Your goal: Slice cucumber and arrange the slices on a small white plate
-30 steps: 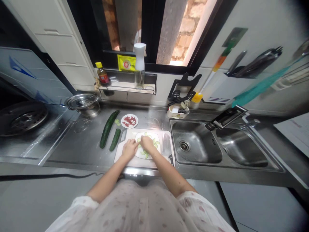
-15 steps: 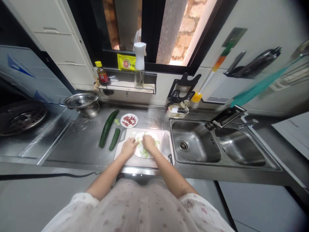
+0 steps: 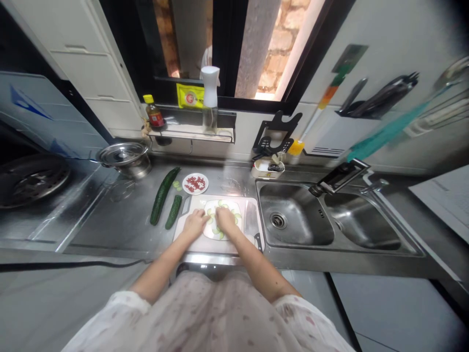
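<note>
A white cutting board [image 3: 190,238] lies on the steel counter in front of me. On it sits a white plate [image 3: 237,226] with several pale green cucumber slices [image 3: 220,234]. My left hand [image 3: 195,223] rests at the plate's left rim, fingers curled. My right hand [image 3: 224,218] is over the middle of the plate, fingers bent down among the slices. Whether either hand pinches a slice is too small to see. A cleaver [image 3: 251,216] lies on the board's right side.
Left of the board lie a long cucumber [image 3: 164,194] and a short one [image 3: 174,211]. A small dish of red bits [image 3: 195,183] sits behind the board. A double sink [image 3: 300,222] is to the right, a lidded pot [image 3: 124,156] to the left.
Both hands stay at the plate; my right hand has shifted slightly over the slices. The view has drifted a little.
</note>
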{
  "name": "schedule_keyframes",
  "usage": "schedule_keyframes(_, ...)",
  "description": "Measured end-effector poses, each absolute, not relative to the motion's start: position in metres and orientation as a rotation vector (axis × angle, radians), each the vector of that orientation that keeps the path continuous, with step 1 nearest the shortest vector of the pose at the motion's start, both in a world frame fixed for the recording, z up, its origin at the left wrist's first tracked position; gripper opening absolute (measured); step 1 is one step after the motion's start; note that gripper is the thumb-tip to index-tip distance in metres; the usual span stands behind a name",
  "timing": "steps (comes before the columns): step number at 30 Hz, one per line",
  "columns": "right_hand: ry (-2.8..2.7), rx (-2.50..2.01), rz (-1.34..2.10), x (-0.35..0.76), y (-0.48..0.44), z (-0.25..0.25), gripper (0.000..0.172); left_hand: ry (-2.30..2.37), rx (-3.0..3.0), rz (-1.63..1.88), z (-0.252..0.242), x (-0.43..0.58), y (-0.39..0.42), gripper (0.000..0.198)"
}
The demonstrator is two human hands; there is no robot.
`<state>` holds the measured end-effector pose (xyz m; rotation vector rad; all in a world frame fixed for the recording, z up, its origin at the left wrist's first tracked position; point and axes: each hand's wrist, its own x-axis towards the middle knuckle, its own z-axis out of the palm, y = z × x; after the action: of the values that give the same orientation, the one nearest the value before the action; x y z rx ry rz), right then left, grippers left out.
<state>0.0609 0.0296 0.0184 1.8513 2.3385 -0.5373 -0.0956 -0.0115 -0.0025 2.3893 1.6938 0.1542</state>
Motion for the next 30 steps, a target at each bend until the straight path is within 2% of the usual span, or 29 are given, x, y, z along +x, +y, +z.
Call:
schedule_keyframes(19,2.323,1.833,-0.489,0.061,0.023,0.018,0.030,1.699,2.463,0.178,-0.007,-0.094,-0.011,0.028)
schedule_keyframes(30,2.383,2.034,-0.563,0.098,-0.001,0.038,0.022,1.709,2.444,0.116,-0.003,-0.090,-0.007,0.024)
